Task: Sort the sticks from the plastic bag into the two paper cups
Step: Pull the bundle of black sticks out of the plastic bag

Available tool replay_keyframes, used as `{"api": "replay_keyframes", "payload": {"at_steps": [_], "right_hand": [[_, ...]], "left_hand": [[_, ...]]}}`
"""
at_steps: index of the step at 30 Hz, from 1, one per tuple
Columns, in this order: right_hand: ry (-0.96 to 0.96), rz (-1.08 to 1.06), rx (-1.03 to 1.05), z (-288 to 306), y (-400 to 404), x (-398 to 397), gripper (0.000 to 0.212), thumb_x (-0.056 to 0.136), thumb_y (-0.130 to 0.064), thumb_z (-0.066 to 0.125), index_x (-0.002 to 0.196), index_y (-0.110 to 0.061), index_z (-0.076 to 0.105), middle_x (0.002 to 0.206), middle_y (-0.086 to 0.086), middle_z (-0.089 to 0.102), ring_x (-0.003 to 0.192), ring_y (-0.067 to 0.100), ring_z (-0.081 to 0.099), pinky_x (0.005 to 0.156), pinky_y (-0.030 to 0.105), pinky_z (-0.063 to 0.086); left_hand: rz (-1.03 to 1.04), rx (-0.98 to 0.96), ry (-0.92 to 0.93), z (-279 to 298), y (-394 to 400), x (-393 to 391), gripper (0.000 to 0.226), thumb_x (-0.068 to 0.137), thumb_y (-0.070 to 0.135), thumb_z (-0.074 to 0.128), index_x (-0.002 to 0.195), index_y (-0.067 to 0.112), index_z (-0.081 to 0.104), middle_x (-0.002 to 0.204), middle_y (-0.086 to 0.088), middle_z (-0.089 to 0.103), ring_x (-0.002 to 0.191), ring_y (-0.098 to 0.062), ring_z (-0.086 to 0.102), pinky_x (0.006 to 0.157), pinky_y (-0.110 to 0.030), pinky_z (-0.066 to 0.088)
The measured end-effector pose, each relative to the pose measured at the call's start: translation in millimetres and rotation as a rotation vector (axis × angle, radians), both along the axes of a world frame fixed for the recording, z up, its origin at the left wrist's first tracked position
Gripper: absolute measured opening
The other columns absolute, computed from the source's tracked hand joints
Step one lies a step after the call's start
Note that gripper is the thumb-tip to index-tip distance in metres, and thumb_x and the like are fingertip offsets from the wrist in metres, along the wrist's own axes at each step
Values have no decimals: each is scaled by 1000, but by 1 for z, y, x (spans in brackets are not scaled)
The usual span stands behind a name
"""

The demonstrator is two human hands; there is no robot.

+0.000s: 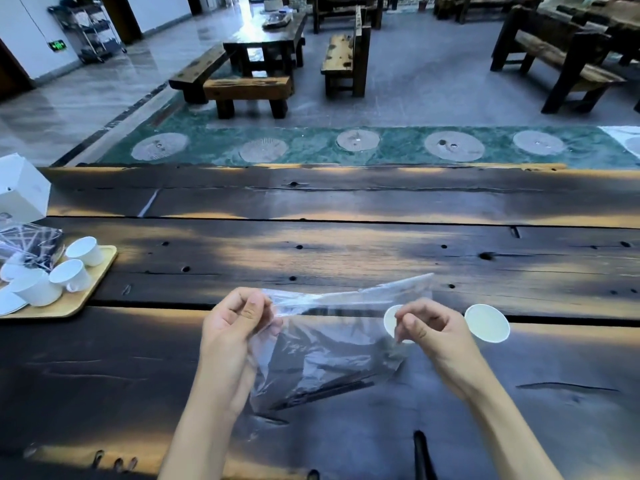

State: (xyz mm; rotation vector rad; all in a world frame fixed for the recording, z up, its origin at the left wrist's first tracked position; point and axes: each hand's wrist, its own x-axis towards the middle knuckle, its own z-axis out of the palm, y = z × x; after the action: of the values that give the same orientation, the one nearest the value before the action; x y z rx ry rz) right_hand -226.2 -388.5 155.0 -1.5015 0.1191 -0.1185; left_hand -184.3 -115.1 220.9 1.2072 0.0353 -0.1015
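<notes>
A clear plastic bag [325, 344] hangs above the dark wooden table [346, 251], held up by both hands at its top edge. My left hand [235, 320] pinches the bag's left corner; my right hand [429, 323] pinches the right side of the opening. Dark sticks [322, 393] lie along the bag's bottom, tilted down to the left. Two white paper cups stand behind my right hand: one [390, 318] is partly hidden by my fingers and the bag, the other [487, 323] stands free to its right.
A wooden tray [93, 292] with several white handled cups [71, 275] and a patterned packet [29, 244] sits at the table's left edge, with a white box [20, 188] behind it. A dark object [420, 452] pokes up at the near edge. Benches and tables stand across the floor.
</notes>
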Motion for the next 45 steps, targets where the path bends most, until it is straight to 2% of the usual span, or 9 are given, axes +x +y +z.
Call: {"api": "replay_keyframes", "payload": {"at_steps": [9,13,16,22,28,34,39,42,45], "right_hand": [[-11,-123,-47,27,6,-13,41,85,-54,63,67,-17,62,56,-8,36,50,8,25,46,22,18],[-1,-51,-102,39,9,-17,32,92,-30,56,67,-11,58,55,-13,35,50,5,26,46,14,22],[10,-20,-134,43,14,-18,35,94,-31,56,65,-12,58,54,-13,33,51,6,25,47,14,21],[15,6,-188,50,15,-22,33,95,-31,57,67,-14,60,55,-14,36,52,6,28,48,13,24],[14,53,-209,51,16,-24,36,90,-31,57,73,0,57,52,-18,37,47,1,28,47,10,24],[29,94,-184,53,20,-23,33,88,-29,57,71,-2,55,58,-14,43,50,0,35,48,10,28],[61,113,-192,54,19,-22,30,99,-13,55,70,-4,54,50,-17,39,45,0,30,46,8,25],[63,124,-212,52,23,-19,33,99,-17,55,66,-12,53,56,-7,33,50,6,26,47,15,24],[52,149,-206,52,26,-17,33,99,-22,55,67,-14,56,57,-4,33,51,9,26,52,21,29]], "left_hand": [[91,460,-23,-23,12,0,8,97,16,59,94,9,63,85,-6,77,75,-20,69,68,-29,54],[-18,1032,-384,-24,11,-4,32,91,48,61,121,37,56,120,25,60,116,-3,54,97,-31,41],[-82,1248,-685,-25,0,-2,53,85,68,51,123,32,59,122,20,56,117,-3,47,100,-33,29],[-53,1041,-716,-26,-15,4,33,97,38,52,79,14,67,67,9,63,62,-17,58,62,-41,47],[-188,967,-577,-17,-25,8,37,90,54,54,103,23,70,88,12,71,82,-10,67,72,-33,54],[-173,916,-639,-15,-37,20,42,96,48,50,71,15,60,54,1,54,51,-15,51,52,-37,44],[-281,955,-505,-14,-41,29,36,91,56,53,85,22,64,67,7,65,63,-11,60,62,-39,52],[-331,1037,-703,-7,-53,28,31,91,55,56,103,29,66,86,14,65,77,-8,61,69,-34,52],[-225,1033,-787,-3,-62,32,37,96,48,50,83,17,65,68,4,64,64,-18,58,58,-39,49]]}}
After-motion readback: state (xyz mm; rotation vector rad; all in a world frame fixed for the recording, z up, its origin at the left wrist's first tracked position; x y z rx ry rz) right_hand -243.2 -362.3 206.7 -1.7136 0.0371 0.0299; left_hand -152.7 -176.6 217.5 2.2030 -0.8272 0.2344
